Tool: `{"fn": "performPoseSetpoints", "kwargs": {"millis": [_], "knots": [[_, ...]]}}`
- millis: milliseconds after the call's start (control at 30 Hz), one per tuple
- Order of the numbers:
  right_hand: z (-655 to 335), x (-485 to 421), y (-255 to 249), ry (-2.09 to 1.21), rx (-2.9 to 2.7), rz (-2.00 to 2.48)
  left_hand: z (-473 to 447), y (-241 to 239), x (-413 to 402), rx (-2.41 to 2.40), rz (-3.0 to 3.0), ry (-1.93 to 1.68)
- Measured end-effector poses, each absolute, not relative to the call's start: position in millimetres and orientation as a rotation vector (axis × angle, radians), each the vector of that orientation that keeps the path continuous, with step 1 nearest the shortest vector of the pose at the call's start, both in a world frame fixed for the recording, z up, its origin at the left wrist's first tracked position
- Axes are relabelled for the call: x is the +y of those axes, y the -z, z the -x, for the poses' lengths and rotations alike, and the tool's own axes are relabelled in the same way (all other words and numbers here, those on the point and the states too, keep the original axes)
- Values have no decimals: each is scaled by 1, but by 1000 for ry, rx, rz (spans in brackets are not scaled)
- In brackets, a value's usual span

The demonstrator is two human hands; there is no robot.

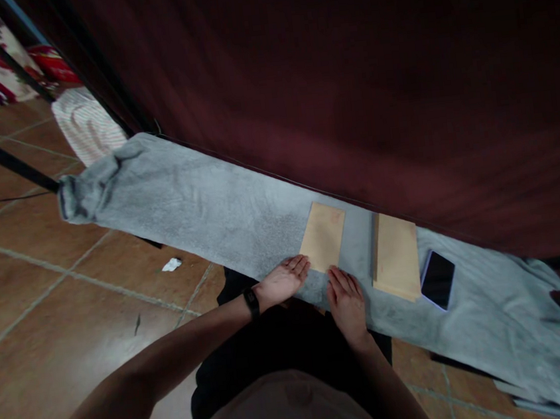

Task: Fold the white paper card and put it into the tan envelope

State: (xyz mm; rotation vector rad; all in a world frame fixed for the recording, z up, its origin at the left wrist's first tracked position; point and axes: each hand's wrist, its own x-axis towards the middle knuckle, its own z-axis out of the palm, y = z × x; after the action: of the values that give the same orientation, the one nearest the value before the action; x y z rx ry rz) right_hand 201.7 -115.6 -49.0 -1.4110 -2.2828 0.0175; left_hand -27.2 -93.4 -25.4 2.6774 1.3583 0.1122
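Note:
A flat tan paper piece, which looks like a kraft envelope, lies on the grey cloth in front of me. My left hand, with a black band at the wrist, rests with its fingers stretched out at the near left corner of this piece. Flat on the cloth, my right hand has its fingertips at the near right corner. Neither hand grasps anything. To the right of my right hand sits a stack of similar tan pieces, its layers showing at the left and near edges.
A phone with a dark screen lies right of the stack. The narrow surface under the grey cloth runs along a dark red curtain. A crumpled white tissue is on the tiled floor, and a striped cloth hangs far left.

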Motion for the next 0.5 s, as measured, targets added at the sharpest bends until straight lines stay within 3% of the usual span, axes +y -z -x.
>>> {"fn": "performPoseSetpoints", "kwargs": {"millis": [500], "knots": [[-191, -101, 31, 19, -2316, 1485, 23, 7, -78, 1306, -2849, -79]]}}
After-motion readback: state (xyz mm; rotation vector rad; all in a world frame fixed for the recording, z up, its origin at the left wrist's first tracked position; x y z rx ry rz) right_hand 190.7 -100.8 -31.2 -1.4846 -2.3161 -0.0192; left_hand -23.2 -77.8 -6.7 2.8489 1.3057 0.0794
